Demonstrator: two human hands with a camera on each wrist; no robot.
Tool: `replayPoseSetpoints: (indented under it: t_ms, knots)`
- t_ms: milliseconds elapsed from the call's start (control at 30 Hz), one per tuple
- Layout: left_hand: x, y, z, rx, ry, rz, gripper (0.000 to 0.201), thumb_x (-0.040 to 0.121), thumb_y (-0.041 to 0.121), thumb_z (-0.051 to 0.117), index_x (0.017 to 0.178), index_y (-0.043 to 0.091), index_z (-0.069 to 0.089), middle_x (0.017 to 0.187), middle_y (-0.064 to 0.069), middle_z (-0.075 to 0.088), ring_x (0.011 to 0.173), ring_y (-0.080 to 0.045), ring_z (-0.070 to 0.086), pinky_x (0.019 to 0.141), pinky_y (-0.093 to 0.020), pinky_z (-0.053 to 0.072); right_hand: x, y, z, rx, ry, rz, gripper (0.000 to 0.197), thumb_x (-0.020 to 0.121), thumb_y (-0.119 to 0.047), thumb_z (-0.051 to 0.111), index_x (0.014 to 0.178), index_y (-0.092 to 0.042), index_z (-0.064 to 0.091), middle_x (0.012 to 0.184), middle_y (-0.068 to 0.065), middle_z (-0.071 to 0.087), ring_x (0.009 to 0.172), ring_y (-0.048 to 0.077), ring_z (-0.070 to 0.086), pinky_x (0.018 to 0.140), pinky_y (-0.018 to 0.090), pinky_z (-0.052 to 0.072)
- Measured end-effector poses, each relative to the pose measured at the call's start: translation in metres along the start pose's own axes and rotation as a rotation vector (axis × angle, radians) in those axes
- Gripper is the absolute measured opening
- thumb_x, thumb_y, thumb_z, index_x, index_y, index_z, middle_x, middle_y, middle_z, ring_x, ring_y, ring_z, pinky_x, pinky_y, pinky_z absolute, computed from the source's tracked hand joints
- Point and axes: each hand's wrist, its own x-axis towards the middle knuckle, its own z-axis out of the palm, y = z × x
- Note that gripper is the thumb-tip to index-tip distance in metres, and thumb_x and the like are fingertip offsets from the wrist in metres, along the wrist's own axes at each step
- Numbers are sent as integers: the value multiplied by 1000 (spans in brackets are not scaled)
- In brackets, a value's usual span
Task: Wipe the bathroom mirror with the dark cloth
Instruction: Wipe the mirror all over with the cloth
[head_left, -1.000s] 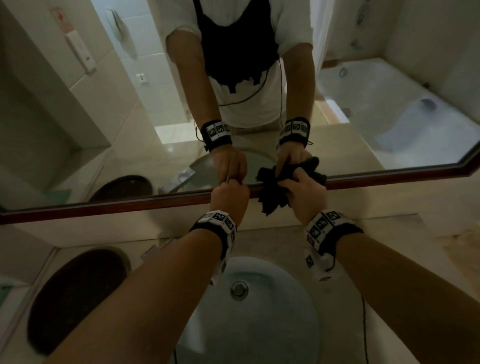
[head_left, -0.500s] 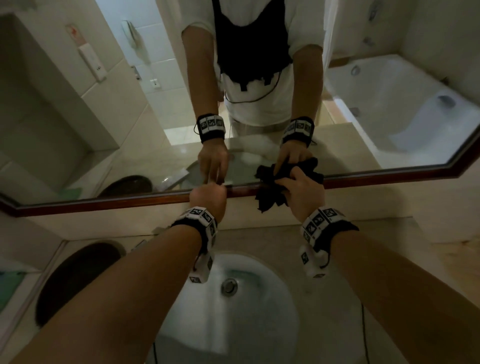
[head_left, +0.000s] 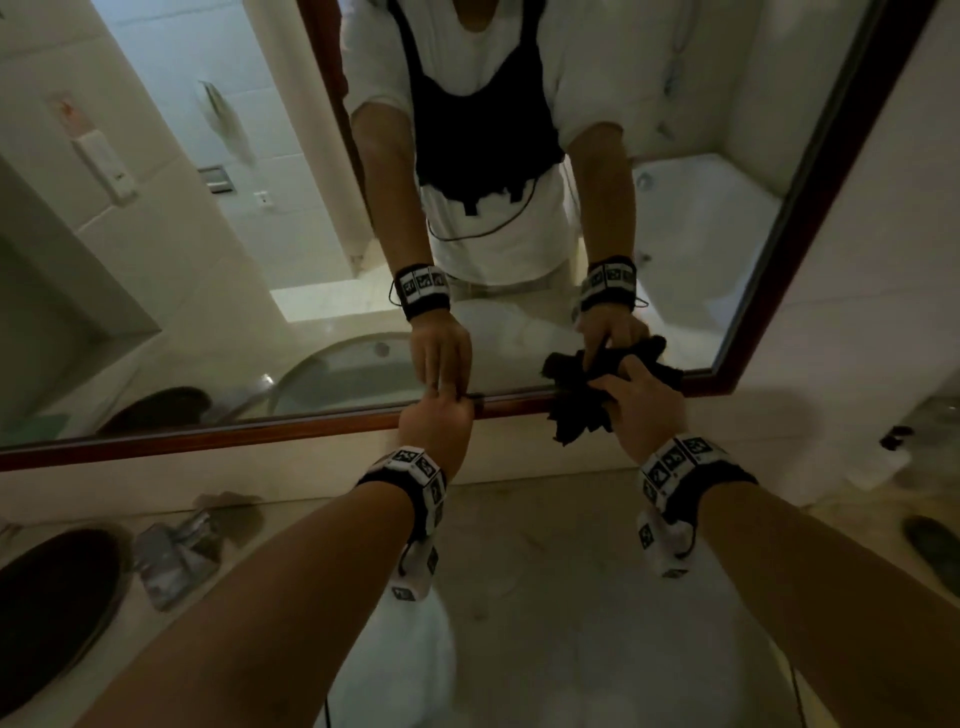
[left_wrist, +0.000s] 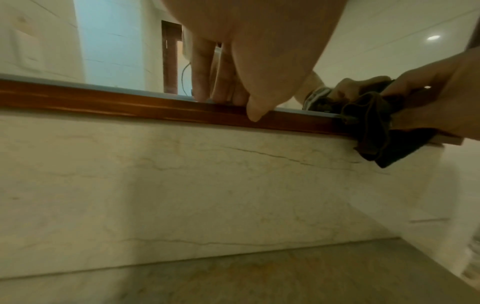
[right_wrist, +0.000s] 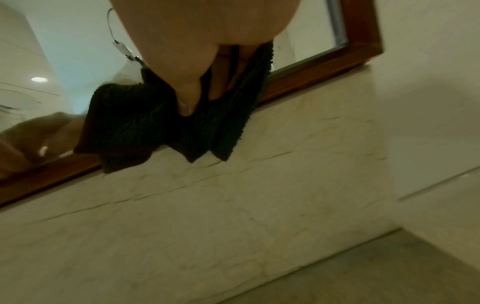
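Note:
The mirror (head_left: 208, 260) has a brown wooden frame (head_left: 208, 434). My right hand (head_left: 639, 405) grips the bunched dark cloth (head_left: 582, 410) against the mirror's lower edge, near its bottom right corner. The cloth hangs over the frame onto the marble wall below. In the right wrist view my right hand's (right_wrist: 194, 61) thumb and fingers pinch the cloth (right_wrist: 135, 123) in front of the frame (right_wrist: 324, 72). My left hand (head_left: 436, 421) is to the left of the cloth and apart from it. Its straight fingers (left_wrist: 202, 82) touch the glass at the bottom edge, and the thumb lies on the frame.
Below the hands lies the white sink basin (head_left: 395, 665) in a marble counter. A dark round object (head_left: 52, 613) and a silvery packet (head_left: 176, 556) lie at the left of the counter. Small toiletries (head_left: 893, 457) stand at the right. The marble wall (left_wrist: 207, 185) runs under the mirror.
My left hand has moved left, away from the cloth, and its fingers have straightened onto the glass edge. The right hand still holds the cloth at the lower frame. The head view has tilted up.

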Motion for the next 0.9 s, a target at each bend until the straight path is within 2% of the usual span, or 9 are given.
replayPoseSetpoints:
  t_ms: [33,100,200,267,367,467,600,767,900]
  knots:
    - [4,6,-1,-19,3,-27,11,93,12,51,92,6,60,123,-18,53,80,-35,60,45,-29,26,-1,15,-6,-7,4,17,23,85,-14,71,108,-16,72,104,8,55,78,30,60,55,36,52]
    - [9,12,-2,-54,15,-65,7,84,14,68,81,8,65,92,-15,61,60,-32,59,44,-26,25,-4,42,-15,-4,22,40,25,84,-12,72,108,-15,72,104,9,56,79,31,61,58,36,53]
    - [12,13,5,-68,94,-66,20,61,4,83,62,8,64,58,-10,53,40,-27,51,43,-22,26,-6,62,-19,1,60,19,25,81,-8,75,105,-12,73,101,11,58,79,33,63,59,33,50]
    - [12,14,5,-50,79,-89,19,64,4,82,63,8,63,58,-10,52,41,-27,51,43,-22,27,-6,63,-15,11,93,-1,26,78,-5,77,103,-11,74,98,11,59,75,33,63,57,31,48]
    - [13,15,0,0,-12,-102,6,83,10,68,78,9,66,72,-10,58,55,-30,59,46,-27,30,-7,63,-8,40,147,-17,28,74,-2,79,100,-9,74,95,13,59,73,34,63,55,33,51]
    - [12,17,-2,36,-51,-106,9,91,14,58,87,12,65,81,-8,60,64,-28,61,49,-29,32,-5,56,-3,41,176,-52,27,72,-2,80,98,-8,75,91,14,59,70,34,62,54,31,48]
    - [13,18,-3,23,-34,-131,3,85,11,64,83,11,66,77,-9,59,60,-30,60,48,-28,33,7,5,15,80,124,-183,4,83,-14,73,85,-11,69,81,7,51,60,26,51,47,30,44]
    - [12,22,-4,27,-57,-136,7,81,10,69,75,10,65,69,-8,57,53,-28,58,46,-27,30,6,-19,26,97,117,-177,28,90,-28,46,88,-16,71,84,5,49,60,22,49,44,30,44]
    - [14,21,0,13,17,-118,20,66,6,81,61,10,61,56,-7,50,39,-25,50,43,-23,26,6,-11,18,67,92,-216,34,91,-33,43,98,-19,73,86,4,53,63,23,54,47,28,44]
